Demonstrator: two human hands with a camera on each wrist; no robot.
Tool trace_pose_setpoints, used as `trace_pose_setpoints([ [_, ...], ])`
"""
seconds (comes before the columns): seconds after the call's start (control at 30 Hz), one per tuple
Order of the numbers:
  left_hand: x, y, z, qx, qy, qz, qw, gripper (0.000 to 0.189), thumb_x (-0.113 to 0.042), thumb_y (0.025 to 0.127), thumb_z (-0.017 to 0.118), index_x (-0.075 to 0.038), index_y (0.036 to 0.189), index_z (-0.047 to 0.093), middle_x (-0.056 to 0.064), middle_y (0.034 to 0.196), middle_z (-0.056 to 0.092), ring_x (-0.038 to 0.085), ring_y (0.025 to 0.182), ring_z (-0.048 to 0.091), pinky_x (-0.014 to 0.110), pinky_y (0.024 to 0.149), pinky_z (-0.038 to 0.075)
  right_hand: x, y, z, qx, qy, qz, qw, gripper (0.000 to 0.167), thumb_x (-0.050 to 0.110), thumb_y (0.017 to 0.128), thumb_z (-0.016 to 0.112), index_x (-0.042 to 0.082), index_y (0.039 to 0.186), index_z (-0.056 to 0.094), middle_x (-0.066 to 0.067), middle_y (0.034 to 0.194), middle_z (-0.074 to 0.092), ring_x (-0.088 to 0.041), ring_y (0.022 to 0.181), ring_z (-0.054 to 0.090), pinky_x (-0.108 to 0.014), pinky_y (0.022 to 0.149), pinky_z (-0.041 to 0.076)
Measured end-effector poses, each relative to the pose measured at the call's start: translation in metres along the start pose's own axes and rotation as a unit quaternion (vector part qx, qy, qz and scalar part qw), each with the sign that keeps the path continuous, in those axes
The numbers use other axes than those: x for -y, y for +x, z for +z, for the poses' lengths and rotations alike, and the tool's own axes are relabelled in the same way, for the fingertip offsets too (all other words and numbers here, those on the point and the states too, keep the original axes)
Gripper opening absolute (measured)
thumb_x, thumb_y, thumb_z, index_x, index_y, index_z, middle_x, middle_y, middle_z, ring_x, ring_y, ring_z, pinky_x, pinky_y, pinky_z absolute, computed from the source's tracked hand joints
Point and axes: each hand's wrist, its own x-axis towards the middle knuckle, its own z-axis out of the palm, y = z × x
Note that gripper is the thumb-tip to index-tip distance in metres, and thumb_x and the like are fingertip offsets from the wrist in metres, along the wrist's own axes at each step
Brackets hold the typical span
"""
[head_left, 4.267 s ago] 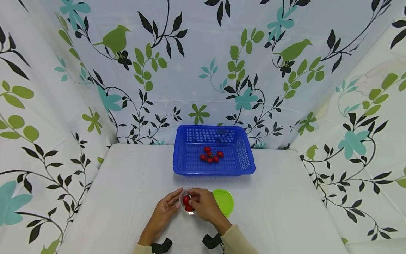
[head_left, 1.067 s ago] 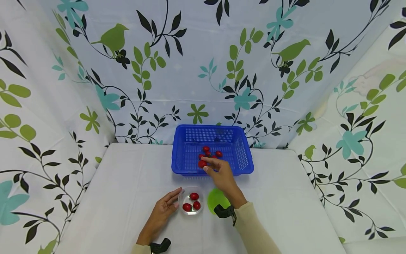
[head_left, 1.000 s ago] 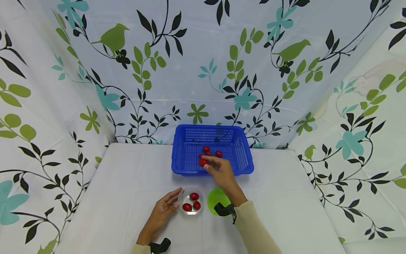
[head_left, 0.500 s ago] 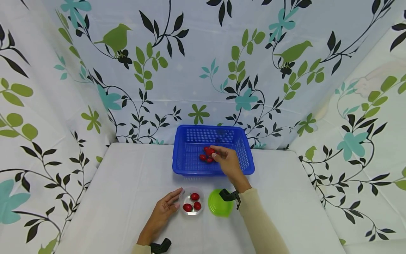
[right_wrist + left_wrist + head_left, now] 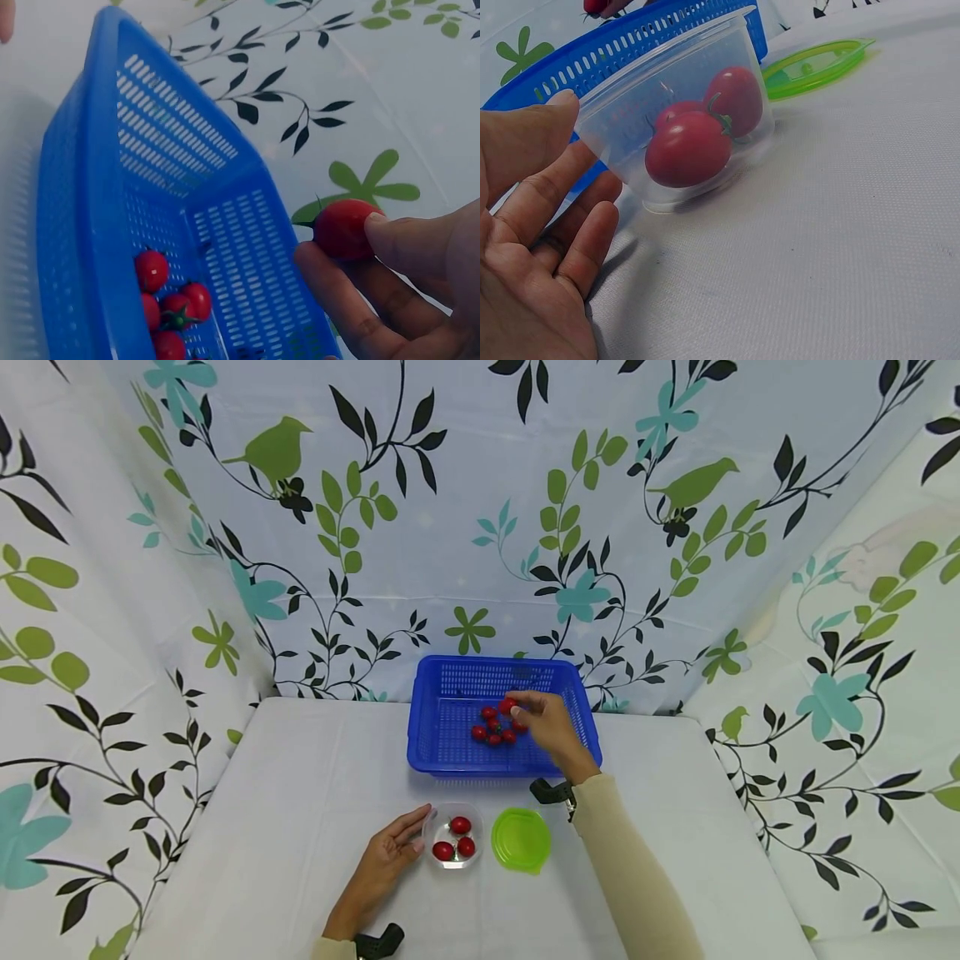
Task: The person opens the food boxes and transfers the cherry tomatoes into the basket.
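Over the blue basket, my right hand pinches a cherry tomato between thumb and fingertips. Several more cherry tomatoes lie on the basket floor below it. A clear plastic container stands on the table in front of the basket, with three tomatoes inside. My left hand is at the container's left side. Its thumb touches near the rim in the left wrist view, and the other fingers are loosely extended beside the wall.
A green lid lies flat on the white table, just right of the container. A patterned curtain hangs behind the basket and along both sides.
My right hand, still with a tomato, has moved up and rightward over the basket. Earlier it was at the container. The left hand has stayed beside the container.
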Motion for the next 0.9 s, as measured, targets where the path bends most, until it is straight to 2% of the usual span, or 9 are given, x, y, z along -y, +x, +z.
trace_pose_setpoints([
  [0.2,0.003,0.001,-0.002,0.008,0.0,0.0,1.0,0.056,-0.011,0.109,0.06,-0.014,0.162,0.043,0.01,0.17,0.042,-0.002,0.147,0.047,0.011,0.115,0.04,-0.005,0.018,-0.007,0.025,-0.003,0.004,0.9997,0.029,0.011,0.107,0.064,0.016,0.134,0.074,-0.007,0.132,0.075,-0.028,0.14,0.06,-0.05,0.124,0.043],
  [0.4,0.006,0.002,-0.002,0.007,-0.003,0.001,1.0,0.055,-0.011,0.109,0.06,-0.013,0.162,0.044,0.012,0.169,0.043,-0.002,0.146,0.048,0.01,0.113,0.04,-0.008,0.035,-0.01,0.046,-0.023,0.017,0.9986,0.03,0.012,0.108,0.062,0.016,0.136,0.073,-0.007,0.14,0.071,-0.029,0.139,0.06,-0.053,0.124,0.042],
  [0.6,0.005,0.002,-0.002,-0.001,-0.001,-0.004,1.0,0.056,-0.013,0.108,0.062,-0.012,0.161,0.044,0.013,0.169,0.044,-0.002,0.145,0.049,0.009,0.112,0.041,-0.008,0.053,-0.013,0.083,-0.011,0.036,0.9958,0.031,0.01,0.108,0.06,0.011,0.137,0.072,-0.013,0.136,0.074,-0.03,0.127,0.071,-0.057,0.129,0.033],
  [0.9,0.004,0.002,-0.002,-0.005,-0.004,-0.02,0.9998,0.057,-0.014,0.107,0.063,-0.014,0.161,0.045,0.009,0.168,0.045,-0.006,0.142,0.051,0.009,0.112,0.041,-0.017,0.075,-0.018,0.111,-0.011,0.078,0.9907,0.035,0.008,0.109,0.057,0.003,0.143,0.065,-0.016,0.132,0.075,-0.035,0.129,0.069,-0.064,0.131,0.02],
])
